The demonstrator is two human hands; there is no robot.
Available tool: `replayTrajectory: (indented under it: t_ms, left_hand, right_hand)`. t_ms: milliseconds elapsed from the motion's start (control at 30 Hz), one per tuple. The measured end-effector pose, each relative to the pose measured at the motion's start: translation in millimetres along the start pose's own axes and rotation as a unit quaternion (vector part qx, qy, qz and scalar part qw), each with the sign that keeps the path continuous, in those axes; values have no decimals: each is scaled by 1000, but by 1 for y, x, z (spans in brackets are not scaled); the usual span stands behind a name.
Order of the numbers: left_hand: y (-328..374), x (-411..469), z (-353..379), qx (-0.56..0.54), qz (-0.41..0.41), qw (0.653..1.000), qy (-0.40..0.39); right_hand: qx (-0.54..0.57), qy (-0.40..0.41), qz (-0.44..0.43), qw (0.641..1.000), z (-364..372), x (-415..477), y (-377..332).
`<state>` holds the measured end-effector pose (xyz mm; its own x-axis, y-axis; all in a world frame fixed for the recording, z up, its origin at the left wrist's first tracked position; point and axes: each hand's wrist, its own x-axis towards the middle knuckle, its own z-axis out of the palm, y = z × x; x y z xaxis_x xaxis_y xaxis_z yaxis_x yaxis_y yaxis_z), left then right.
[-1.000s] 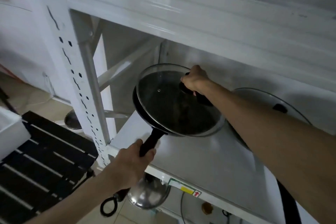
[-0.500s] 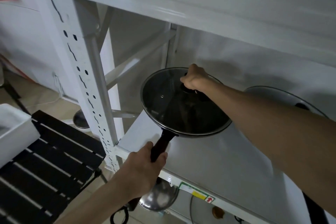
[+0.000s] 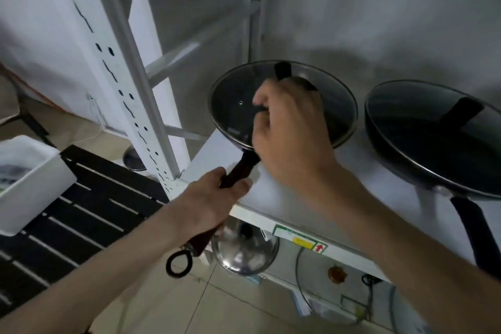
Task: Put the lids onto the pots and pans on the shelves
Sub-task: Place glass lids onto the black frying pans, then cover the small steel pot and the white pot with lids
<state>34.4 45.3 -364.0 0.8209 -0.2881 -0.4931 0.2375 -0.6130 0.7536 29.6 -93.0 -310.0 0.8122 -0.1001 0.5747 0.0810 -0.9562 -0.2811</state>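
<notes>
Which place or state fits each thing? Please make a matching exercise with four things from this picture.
Things:
1. left hand
2. right hand
3. second covered pan
4. steel lid

Places or states:
A. below the shelf edge
B. above the glass lid of the left pan
C. gripping the pan handle
D. on the shelf at the right

Pairs: 1-C, 2-B, 3-D, 4-A
</notes>
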Motion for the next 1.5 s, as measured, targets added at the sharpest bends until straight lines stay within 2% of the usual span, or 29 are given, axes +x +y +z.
replayTrajectory:
  t_ms: [67,133,200,267,333,400,500,633,700,767,867,1000,1067,1133,1167,1233,1300,1333,1400,1467,1500]
  left_hand:
    - [-2,2,-6,-68,-31,995,-59]
    - [-13,7,-12,-177,-81,972,-130]
    - [-31,16,-19,-303,-108,934,-154]
    - [-70,32,-5,-346,-117,920,-139]
    - [-118,49,17,-300,-135,937,-117]
    - [-158,69,42,-217,-158,959,-89]
    - [-204,109,77,-137,-140,977,-86]
    - [-233,173,107,-104,-57,992,-51]
    - [-241,204,115,-123,-15,992,-8]
    - [-245,233,118,-115,28,992,35]
    - [-255,276,124,-104,78,985,112]
    - [-267,330,131,-116,120,971,172]
    - [-271,352,136,-126,114,967,190]
    - [-275,371,140,-89,101,965,225]
    - [-276,379,142,-74,93,964,236]
    - [-276,390,143,-96,76,965,233]
    - [-270,401,142,-124,74,968,204]
    - [-266,406,140,-138,81,969,189]
    - [-257,407,137,-188,83,969,137]
    - [-254,408,135,-228,68,967,91]
    - [-253,407,133,-227,64,968,83]
  right_hand:
    - [129,-19,-68,989,-9,-66,-16]
    - [197,-120,-123,965,0,-133,-19]
    - [209,-225,-143,941,29,-184,-5]
    - [196,-313,-85,925,69,-229,18]
    - [145,-366,-11,919,111,-253,43]
    - [114,-345,53,930,155,-261,73]
    - [103,-290,134,942,213,-261,103]
    - [77,-259,91,958,280,-273,110]
    - [27,-226,20,974,307,-283,104]
    - [-23,-215,-15,976,327,-288,100]
    - [-112,-212,19,971,360,-289,105]
    - [-151,-184,143,961,406,-288,124]
    - [-177,-197,148,953,417,-282,130]
    - [-169,-190,147,956,417,-282,127]
    - [-158,-165,142,963,419,-282,124]
    - [-108,-179,164,964,417,-281,122]
    - [-83,-108,146,980,429,-286,131]
    - [-73,-73,163,981,429,-285,128]
    - [-130,-12,158,979,423,-297,139]
    - [-97,-53,174,979,431,-295,155]
    - [-89,-31,199,975,442,-285,168]
